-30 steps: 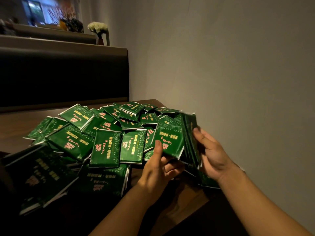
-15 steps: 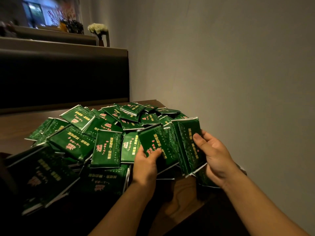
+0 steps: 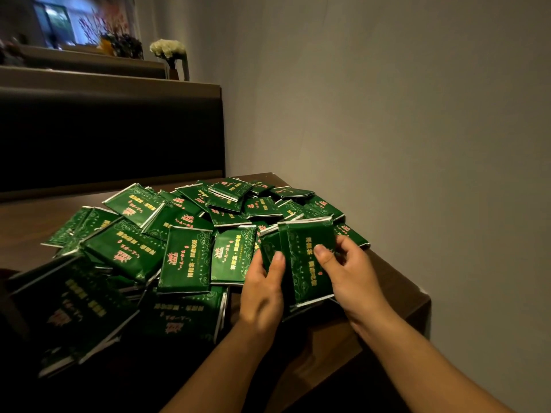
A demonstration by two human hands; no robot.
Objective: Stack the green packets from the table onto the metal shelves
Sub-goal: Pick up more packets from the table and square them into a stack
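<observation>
In the head view, a small bundle of green packets point(image 3: 308, 257) is now held squared and face-up between both hands, whereas a second ago the packets were fanned edge-on in the right hand while the left hand was only bringing one more across. It is judged that a handful is being gathered and evened up before being carried off; no metal shelves are seen in this view, so no stacking is shown. The left hand point(image 3: 262, 289) is closed on the bundle's left edge, thumb laid on top. The right hand point(image 3: 348, 274) grips the right edge, thumb pressed on the face. The remaining packets point(image 3: 185, 257) are heaped loosely on the wooden table point(image 3: 390, 281), beside the wall.
</observation>
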